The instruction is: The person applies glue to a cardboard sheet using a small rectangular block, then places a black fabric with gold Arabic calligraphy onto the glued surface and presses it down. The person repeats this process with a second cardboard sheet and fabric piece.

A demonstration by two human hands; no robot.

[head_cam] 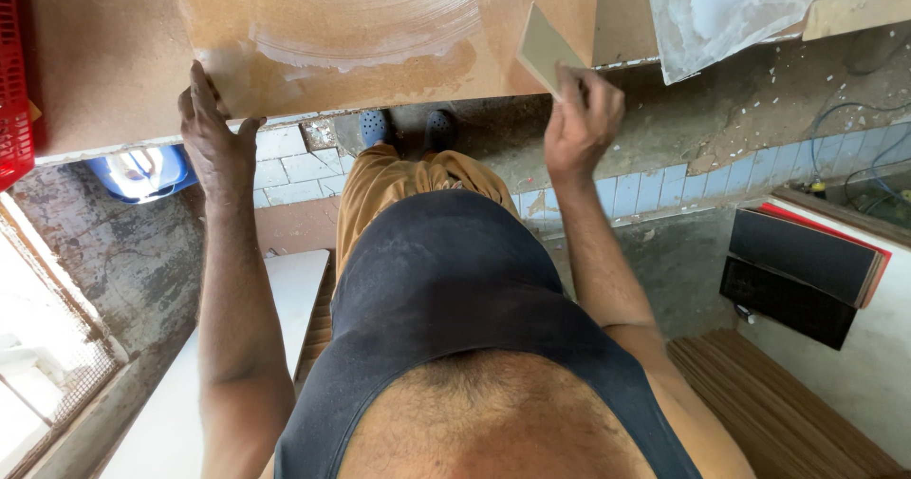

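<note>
1. One brown board point(380, 33) lies flat on the table point(95, 80), its near edge overhanging toward the person; white smears of paste arc across its top.
2. One flat beige scraper point(543, 47) stands tilted at the board's near right edge, touching it.
3. The right hand point(581, 123) holds the scraper from below: its fingers point(569, 85) are closed round the lower end, wrist bent up, forearm rising from the lower right.
4. The left hand point(213, 137) lies flat on the near left edge of the board, fingers spread and straight, gripping nothing; the arm runs nearly straight down the picture.
5. One crumpled clear plastic sheet point(731, 4) lies at the upper right, beside the board.
6. One red crate point(11, 80) sits at the table's left end.
7. One blue tub point(142, 170) rests on the floor under the table.
8. Two dark shoes point(408, 128) show on the tiled floor point(285, 166) below the board's edge.
9. Two black panels point(797, 270) lie stacked at the right, well apart from the hands.
</note>
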